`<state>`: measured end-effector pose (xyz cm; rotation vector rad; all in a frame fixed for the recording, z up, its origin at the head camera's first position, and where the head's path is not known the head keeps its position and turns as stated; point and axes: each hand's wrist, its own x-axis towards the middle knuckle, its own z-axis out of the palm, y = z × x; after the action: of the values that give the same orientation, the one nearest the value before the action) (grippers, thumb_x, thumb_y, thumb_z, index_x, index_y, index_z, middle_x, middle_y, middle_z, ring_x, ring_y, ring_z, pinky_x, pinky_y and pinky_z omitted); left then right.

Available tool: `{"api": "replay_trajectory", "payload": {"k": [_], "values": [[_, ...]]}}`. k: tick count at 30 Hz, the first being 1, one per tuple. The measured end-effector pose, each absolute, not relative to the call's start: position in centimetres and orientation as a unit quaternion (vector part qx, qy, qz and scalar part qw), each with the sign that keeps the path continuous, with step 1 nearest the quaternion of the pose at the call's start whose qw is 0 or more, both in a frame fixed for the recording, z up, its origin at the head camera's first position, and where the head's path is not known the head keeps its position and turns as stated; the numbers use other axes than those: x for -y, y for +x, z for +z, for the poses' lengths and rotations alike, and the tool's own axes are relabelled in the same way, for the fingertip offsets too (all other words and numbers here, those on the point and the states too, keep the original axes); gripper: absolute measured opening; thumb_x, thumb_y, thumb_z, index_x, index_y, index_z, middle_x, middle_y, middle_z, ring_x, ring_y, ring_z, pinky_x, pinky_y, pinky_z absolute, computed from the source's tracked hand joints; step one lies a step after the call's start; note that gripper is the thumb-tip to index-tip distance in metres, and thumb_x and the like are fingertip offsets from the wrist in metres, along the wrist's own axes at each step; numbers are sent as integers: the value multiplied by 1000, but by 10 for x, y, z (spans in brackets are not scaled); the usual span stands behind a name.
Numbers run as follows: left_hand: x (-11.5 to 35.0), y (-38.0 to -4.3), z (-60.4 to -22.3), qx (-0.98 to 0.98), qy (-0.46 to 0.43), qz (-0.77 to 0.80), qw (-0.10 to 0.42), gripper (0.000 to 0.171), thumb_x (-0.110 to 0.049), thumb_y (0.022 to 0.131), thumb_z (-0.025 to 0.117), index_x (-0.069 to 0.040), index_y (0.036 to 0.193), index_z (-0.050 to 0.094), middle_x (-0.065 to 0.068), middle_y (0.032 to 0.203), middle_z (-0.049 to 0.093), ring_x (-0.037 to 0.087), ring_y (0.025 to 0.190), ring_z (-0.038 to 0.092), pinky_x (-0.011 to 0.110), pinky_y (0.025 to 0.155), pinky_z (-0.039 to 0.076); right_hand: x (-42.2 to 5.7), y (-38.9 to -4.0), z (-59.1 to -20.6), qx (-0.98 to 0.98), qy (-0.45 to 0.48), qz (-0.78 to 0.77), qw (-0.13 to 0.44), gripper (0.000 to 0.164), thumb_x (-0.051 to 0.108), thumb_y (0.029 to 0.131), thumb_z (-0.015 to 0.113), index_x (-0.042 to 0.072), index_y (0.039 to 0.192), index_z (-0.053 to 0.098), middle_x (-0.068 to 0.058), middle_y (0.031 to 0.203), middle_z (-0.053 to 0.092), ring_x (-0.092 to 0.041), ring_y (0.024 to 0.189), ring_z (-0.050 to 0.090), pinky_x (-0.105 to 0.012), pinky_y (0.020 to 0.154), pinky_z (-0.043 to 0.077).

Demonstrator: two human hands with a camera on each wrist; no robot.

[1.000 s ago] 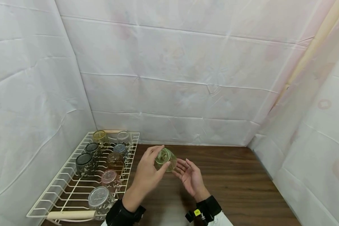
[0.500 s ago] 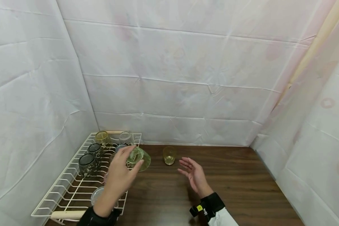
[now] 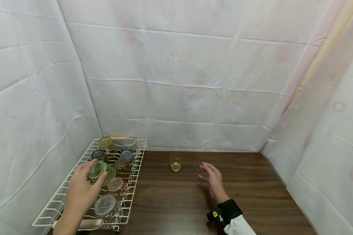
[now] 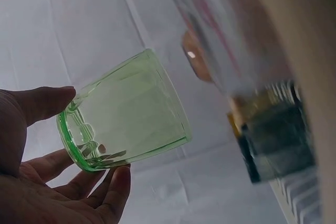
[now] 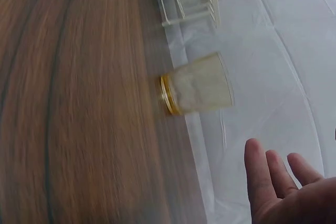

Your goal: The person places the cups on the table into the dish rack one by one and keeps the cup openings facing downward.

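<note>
My left hand (image 3: 83, 187) grips a green glass (image 3: 101, 173) near its base, thumb on one side and fingers on the other. In the left wrist view the green glass (image 4: 123, 114) shows whole, its thick base toward the palm. The glass is upside down over the white wire rack (image 3: 51, 209), among the upturned glasses there. On the wooden table a pale yellow glass (image 3: 176, 162) stands upright. To its right my right hand (image 3: 213, 181) hovers with relaxed fingers and nothing in them; the right wrist view shows the yellow glass (image 5: 197, 85) beyond its fingertips.
Upside down on the rack are a clear glass (image 3: 108, 209), a pink glass (image 3: 117, 187), an amber glass (image 3: 122, 168), a blue glass (image 3: 127, 156) and a yellow glass (image 3: 106, 143). A wooden handle (image 3: 91, 223) fronts the rack. White sheets (image 3: 179, 98) wall the table (image 3: 170, 199).
My left hand has carried the green glass leftward from the table's middle to over the rack, baring the yellow glass behind it. My right hand has drawn a little to the right.
</note>
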<state>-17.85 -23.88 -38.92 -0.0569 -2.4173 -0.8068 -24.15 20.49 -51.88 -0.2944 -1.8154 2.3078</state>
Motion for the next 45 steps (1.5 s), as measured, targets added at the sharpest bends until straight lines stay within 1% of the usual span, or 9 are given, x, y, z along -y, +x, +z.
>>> {"api": "replay_trajectory", "payload": {"k": [3,7,14,18,22,27,34,40,45], "values": [[259,-179,-396,911,-1,-293,289,62,-16,88,85,3,142,61,33,138,60,58,123,57,73,97,46,-213,-240,-519,619,-110,772,99,43,30,109,63,-3,136,64,5,117,75,-17,121,68,-35,88,66],[282,-180,-404,927,14,-273,259,63,-20,91,82,3,145,58,36,140,56,60,124,55,74,97,45,-219,-236,-517,634,-121,757,100,40,30,110,62,0,136,65,11,114,73,-18,124,67,-35,90,65],[305,-189,-418,951,14,-227,208,66,-25,92,81,5,145,56,42,132,58,63,114,58,74,89,49,-228,-232,-514,643,-124,748,105,41,31,110,61,1,138,64,4,122,74,-7,115,68,-32,89,65],[313,-194,-426,962,9,-205,183,66,-25,91,81,5,145,54,44,127,59,65,108,59,74,84,51,-233,-231,-514,652,-127,739,111,43,34,110,61,2,139,64,6,122,72,-4,113,67,-33,90,65],[321,-198,-431,971,5,-193,143,68,-22,92,79,7,146,50,47,129,56,67,111,57,75,88,50,-234,-230,-516,660,-128,732,111,46,35,110,60,1,140,63,6,123,71,-2,111,67,-33,90,65],[330,-204,-434,977,-5,-185,108,70,-20,92,79,10,147,47,52,132,52,70,116,53,77,94,48,-233,-228,-519,660,-129,732,108,45,33,112,58,-1,142,61,2,127,71,0,110,67,-32,90,65],[339,-212,-438,978,2,-187,93,70,-18,92,78,11,147,46,52,136,50,71,118,51,78,96,47,-227,-228,-523,655,-120,740,90,45,33,112,57,1,144,60,-4,134,70,3,110,66,-33,93,64],[339,-215,-441,976,6,-195,92,70,-17,92,78,12,147,47,50,140,49,71,122,50,79,99,45,-227,-227,-524,661,-121,735,91,46,33,112,58,0,144,60,-4,132,71,-4,117,66,-33,94,63],[339,-216,-446,976,9,-195,99,69,-16,91,80,13,144,49,49,140,50,70,123,50,79,98,46,-228,-225,-526,662,-128,733,93,45,31,112,58,-1,143,60,-14,139,69,-8,119,66,-35,94,64]]}}
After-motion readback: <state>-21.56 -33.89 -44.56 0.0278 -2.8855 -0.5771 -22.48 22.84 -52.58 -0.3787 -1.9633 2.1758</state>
